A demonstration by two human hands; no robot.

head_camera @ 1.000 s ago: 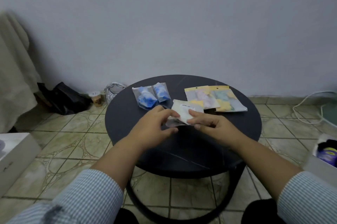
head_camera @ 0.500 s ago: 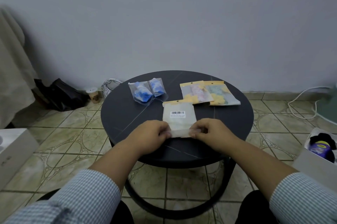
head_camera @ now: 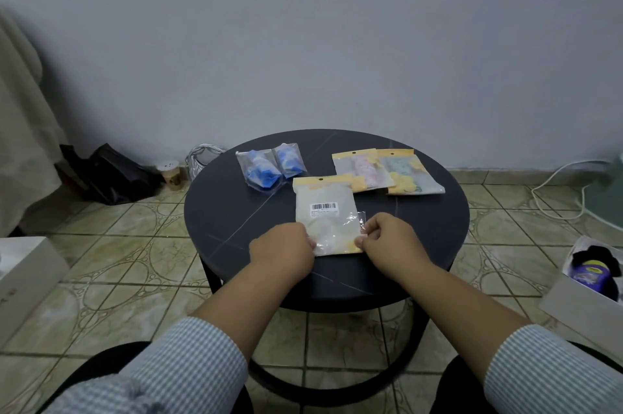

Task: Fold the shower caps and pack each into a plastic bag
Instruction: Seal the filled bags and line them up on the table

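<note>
A plastic bag (head_camera: 327,211) with a yellow top strip and a barcode label lies flat on the round dark table (head_camera: 222,211), a pale folded shower cap showing through it. My left hand (head_camera: 281,250) pinches its near left corner. My right hand (head_camera: 387,236) pinches the near right corner, where a clear flap sticks up. Behind it lie two packed yellow-topped bags, one with a pink cap (head_camera: 362,169), one with a green cap (head_camera: 409,172). Two clear bags with blue caps (head_camera: 269,167) lie at the back left.
A white box (head_camera: 23,282) stands on the tiled floor at the left. Another open box (head_camera: 593,282) with dark items is at the right. A black bag (head_camera: 108,174), a small cup (head_camera: 170,172) and a white cable (head_camera: 556,184) lie along the wall.
The bag was held up between both hands, then laid flat on the table label side up. My hands have shifted to its near corners, and the clear flap now stands up at the right.
</note>
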